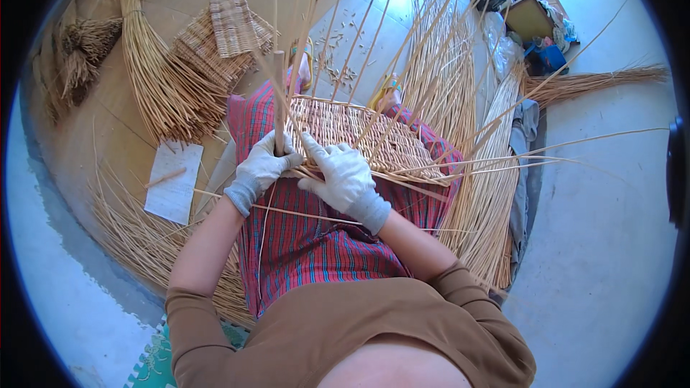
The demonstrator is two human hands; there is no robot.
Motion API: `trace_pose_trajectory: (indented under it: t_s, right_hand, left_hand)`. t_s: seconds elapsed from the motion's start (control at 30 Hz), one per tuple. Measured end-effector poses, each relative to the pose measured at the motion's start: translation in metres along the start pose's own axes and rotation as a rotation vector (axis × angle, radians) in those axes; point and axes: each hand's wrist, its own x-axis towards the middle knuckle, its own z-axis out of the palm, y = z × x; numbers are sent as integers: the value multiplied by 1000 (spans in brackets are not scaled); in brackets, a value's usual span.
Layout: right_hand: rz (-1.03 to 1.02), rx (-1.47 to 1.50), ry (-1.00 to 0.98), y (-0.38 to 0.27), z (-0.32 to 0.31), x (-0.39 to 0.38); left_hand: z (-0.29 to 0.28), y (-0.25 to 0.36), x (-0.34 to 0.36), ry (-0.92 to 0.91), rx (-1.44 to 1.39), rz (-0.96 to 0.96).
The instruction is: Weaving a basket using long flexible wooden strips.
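Note:
A woven wicker panel [359,129] lies across my lap, with long thin rods standing up and out from its edges. My left hand [260,167], in a white glove, is closed around the foot of a thicker upright stick [279,100] at the panel's near left corner. Beside it, my right hand [342,178], gloved too, grips the near edge. Its index finger stretches over the weave, while the thumb sits apart on the near side. Rods passing under the right palm are partly hidden.
Bundles of rods lie left [147,65] and right [467,208] of my legs. Woven mats [230,21] and a white sheet [172,179] with a short stick are on the floor to the left. Assorted clutter [532,18] fills the far right. Loose clippings [345,50] are scattered ahead.

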Motion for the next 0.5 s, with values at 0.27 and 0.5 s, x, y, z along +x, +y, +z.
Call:
trace_pose_trajectory:
  t_s: [0.27,0.5]
  right_hand:
    - [5,-62,-42,48,-20,-31]
    - [224,188,311,91,-44,-47]
  left_hand:
    - [26,-35,5,417,233,209]
    - [31,-25,1,400,284,236]
